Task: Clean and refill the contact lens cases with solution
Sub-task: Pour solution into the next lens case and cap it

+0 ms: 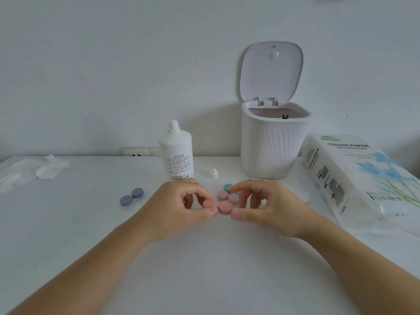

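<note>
Across the white tabletop (204, 258), both forearms reach in and meet mid-frame. Right of the right hand: tissue paper pack (361, 178), lying flat, well apart from the fingers. Behind the right hand: white ribbed bin (272, 146), lid (271, 71) flipped up. Behind the left hand: solution bottle (176, 153), upright, uncapped; its small white cap (213, 173) stands just right of it. Far left of the left hand: crumpled tissues (45, 169). Left hand (179, 208) grip: narrow, thumb and forefinger pinching the left edge of a pink cap (225, 206). Right hand (268, 205) grip: thumb at the cap's right edge, fingers curled over the top; can't tell if the thumb actually touches. Just behind the cap, between the two hands: two more pink caps (227, 196) and a teal one (227, 187), clustered, partly hidden by right fingers. Left of the left hand, near it: grey-blue lens case (131, 197), both lids on.
</note>
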Demonstrator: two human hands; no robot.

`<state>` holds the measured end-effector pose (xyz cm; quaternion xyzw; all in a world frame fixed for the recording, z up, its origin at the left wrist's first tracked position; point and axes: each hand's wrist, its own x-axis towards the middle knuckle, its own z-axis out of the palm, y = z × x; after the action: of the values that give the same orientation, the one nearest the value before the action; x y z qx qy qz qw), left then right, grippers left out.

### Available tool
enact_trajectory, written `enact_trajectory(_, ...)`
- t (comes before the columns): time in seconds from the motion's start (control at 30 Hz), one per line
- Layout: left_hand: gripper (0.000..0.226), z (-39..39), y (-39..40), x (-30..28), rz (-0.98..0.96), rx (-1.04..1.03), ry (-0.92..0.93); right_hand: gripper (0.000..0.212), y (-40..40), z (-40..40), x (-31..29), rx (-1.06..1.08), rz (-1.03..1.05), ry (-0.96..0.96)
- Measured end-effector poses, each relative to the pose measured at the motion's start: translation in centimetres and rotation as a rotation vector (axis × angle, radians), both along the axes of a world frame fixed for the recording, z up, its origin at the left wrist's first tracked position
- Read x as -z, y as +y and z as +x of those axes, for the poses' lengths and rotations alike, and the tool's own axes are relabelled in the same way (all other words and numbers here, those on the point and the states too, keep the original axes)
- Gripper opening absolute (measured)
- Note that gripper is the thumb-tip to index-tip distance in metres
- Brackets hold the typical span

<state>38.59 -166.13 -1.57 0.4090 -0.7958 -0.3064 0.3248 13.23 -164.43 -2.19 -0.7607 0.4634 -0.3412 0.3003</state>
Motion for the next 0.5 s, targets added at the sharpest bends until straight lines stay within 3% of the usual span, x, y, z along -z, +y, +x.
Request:
enact_trajectory(0.1, 0.013, 1.0, 0.0, -0.5, -0.019, -0.107, -0.035, 0.025, -0.7, -0.2, 0.7, 0.169, -0.084, 0.092)
enact_trajectory(0.23, 0.017, 3.4, 0.1, -0.1, 0.013, -0.219, -0.093, 0.024, -1.4, 0.0, 1.8, 0.328, -0.129, 0.256)
enact_trajectory(0.5, 0.025, 8.9, 0.2, 1.3, -0.065, -0.316, -0.184, 0.018, -1.5, 1.6, 2.0, 0.358, -0.234, 0.464)
